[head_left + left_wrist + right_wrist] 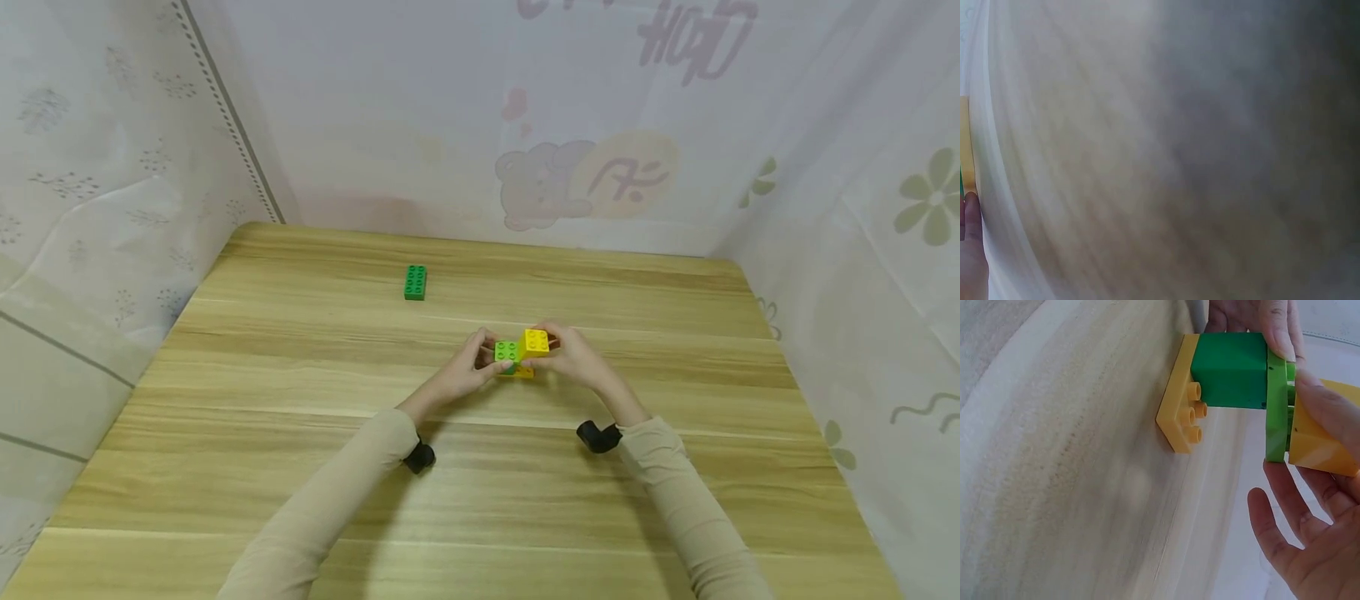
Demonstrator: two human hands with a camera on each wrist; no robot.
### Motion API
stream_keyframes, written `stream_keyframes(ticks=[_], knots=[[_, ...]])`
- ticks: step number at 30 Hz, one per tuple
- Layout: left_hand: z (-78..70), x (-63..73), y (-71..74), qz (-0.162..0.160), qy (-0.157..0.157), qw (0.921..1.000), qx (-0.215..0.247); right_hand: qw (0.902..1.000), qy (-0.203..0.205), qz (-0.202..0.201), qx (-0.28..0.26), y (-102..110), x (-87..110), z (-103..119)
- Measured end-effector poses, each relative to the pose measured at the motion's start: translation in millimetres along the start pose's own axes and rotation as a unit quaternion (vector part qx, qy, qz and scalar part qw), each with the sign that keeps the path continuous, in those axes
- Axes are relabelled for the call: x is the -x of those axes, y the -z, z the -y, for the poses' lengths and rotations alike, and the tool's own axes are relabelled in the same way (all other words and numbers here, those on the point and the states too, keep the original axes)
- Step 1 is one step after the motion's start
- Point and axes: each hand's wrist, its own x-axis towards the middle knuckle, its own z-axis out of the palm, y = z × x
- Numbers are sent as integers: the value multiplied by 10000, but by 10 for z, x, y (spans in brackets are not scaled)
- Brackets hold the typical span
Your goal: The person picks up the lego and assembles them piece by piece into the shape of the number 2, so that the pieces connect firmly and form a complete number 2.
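Observation:
A small stack of toy building bricks stands on the table between both hands. In the right wrist view, a flat orange-yellow base brick (pixel 1179 403) is lowest, with a dark green brick (pixel 1232 370) on it and a thin light green brick (pixel 1276 419) above. My left hand (pixel 463 372) grips the stack, its thumb by the green bricks. With thumb and fingers my right hand (pixel 576 360) holds a yellow brick (pixel 535 342) at the light green brick's studs, slightly tilted. Only fingers (pixel 972 215) of the left hand show at the left wrist view's edge.
A loose dark green brick (pixel 416 283) lies farther back on the wooden table (pixel 315 333), left of the stack. Black wrist cameras sit below both wrists. A printed cloth (pixel 375 125) hangs behind the table and along its sides.

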Motion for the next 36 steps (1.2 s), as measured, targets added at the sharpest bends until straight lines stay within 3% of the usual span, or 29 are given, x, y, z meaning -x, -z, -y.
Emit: stream_keyframes(ticks=[8, 25, 28, 30, 33, 36], knots=[[12, 9, 8, -13, 32, 10000, 64, 9995, 12, 116, 310, 13, -26, 57], [16, -12, 21, 4, -10, 10000, 49, 9976, 7, -68, 684, -21, -58, 121], [27, -10, 5, -15, -101, 9999, 105, 9999, -90, -100, 84, -45, -49, 30], [-61, 33, 19, 16, -71, 9999, 148, 9989, -89, -129, -442, -76, -36, -50], [-59, 38, 7, 4, -27, 9999, 144, 9928, -142, -132, -1179, -121, -15, -142], [-21, 20, -13, 8, -2, 9999, 160, 9878, -222, -111, -1539, -144, -1, -182]])
